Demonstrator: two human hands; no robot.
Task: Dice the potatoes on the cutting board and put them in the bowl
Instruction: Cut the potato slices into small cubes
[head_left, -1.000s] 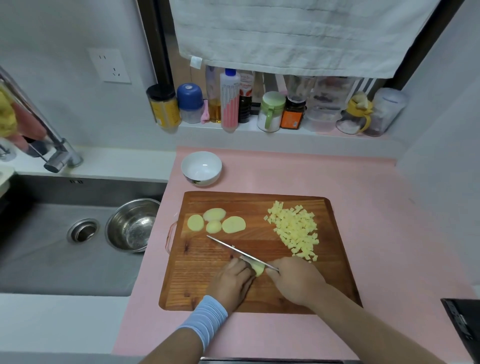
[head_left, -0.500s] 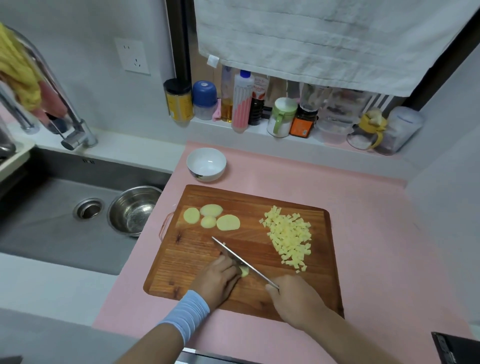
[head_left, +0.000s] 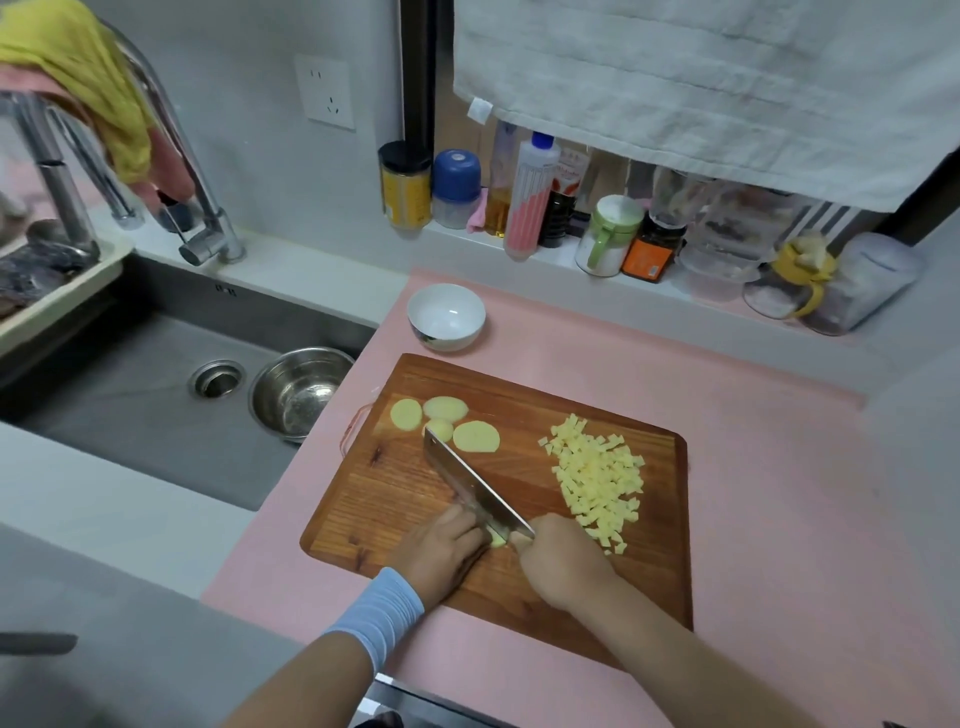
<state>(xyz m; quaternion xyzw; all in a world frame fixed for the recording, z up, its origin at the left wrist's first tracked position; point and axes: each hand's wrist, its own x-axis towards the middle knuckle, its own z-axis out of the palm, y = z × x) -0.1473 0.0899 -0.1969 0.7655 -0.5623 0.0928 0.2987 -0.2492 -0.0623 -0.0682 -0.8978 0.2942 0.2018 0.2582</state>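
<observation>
Count first: four slices (head_left: 476, 435), one pile of dice (head_left: 597, 483), one chunk (head_left: 497, 541) under the knife (head_left: 470, 486), two bowls.

The left hand (head_left: 441, 551) has its fingers curled down over the chunk, pinning it to the board (head_left: 395, 493). Only a pale yellow sliver of it shows between the two hands. The right hand (head_left: 563, 564) is wrapped tight around the knife handle, which the fist hides completely. The blade is a wide steel cleaver type that runs away from the hands at a slant, with its flat against the left knuckles and its tip right by the slices.

The slices are flat ovals, pale yellow and smooth, lying up past the left hand, some touching each other. The dice are small, rough cubes of the same colour, heaped loosely just beyond the right hand.

The board is reddish-brown wood with visible grain and rounded corners, on a pink mat (head_left: 753, 467). The bowl (head_left: 447, 332) is white, glossy and round, well beyond the left hand, off the board's far edge. A steel bowl (head_left: 291, 395) sits in the sink (head_left: 130, 395), out to the left. There's a ribbed light-blue wristband (head_left: 379, 613) on the left wrist.
</observation>
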